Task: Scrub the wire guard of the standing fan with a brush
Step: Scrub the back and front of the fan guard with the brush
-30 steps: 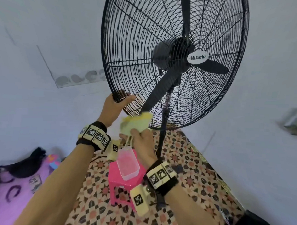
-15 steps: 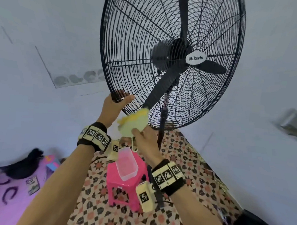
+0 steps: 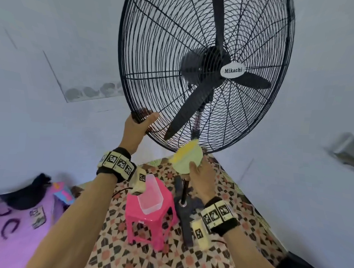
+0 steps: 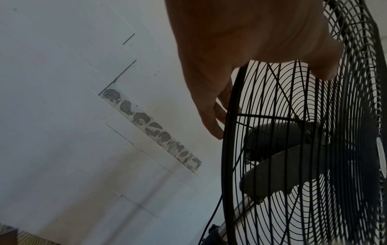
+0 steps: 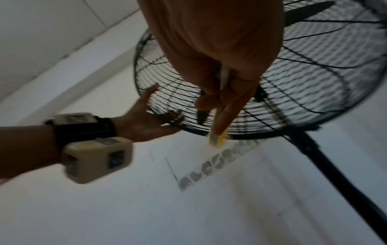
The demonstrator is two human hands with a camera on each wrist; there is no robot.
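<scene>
A tall black standing fan fills the head view, its round wire guard [image 3: 155, 53] tilted toward me with a white Mikachi badge [image 3: 232, 71] at the hub. My left hand [image 3: 139, 124] grips the guard's lower left rim, thumb in front and fingers behind the wires [image 4: 211, 106]. My right hand [image 3: 200, 174] holds a pale green brush [image 3: 188, 158] with yellow bristles that touch the bottom rim of the guard [image 5: 314, 99]. In the right wrist view the fingers [image 5: 226, 99] curl round the brush [image 5: 216, 138].
Below the fan stand a pink plastic stool [image 3: 149, 219] with a clear tub [image 3: 151, 195] on it, the fan pole [image 3: 185, 188] and its dark base on a patterned floor mat [image 3: 128, 252]. Purple cloth [image 3: 14, 224] lies at the left. White walls close in behind.
My right hand has carried the brush rightward and up, from below the left hand to the bottom rim by the pole. The left hand has kept its grip on the rim.
</scene>
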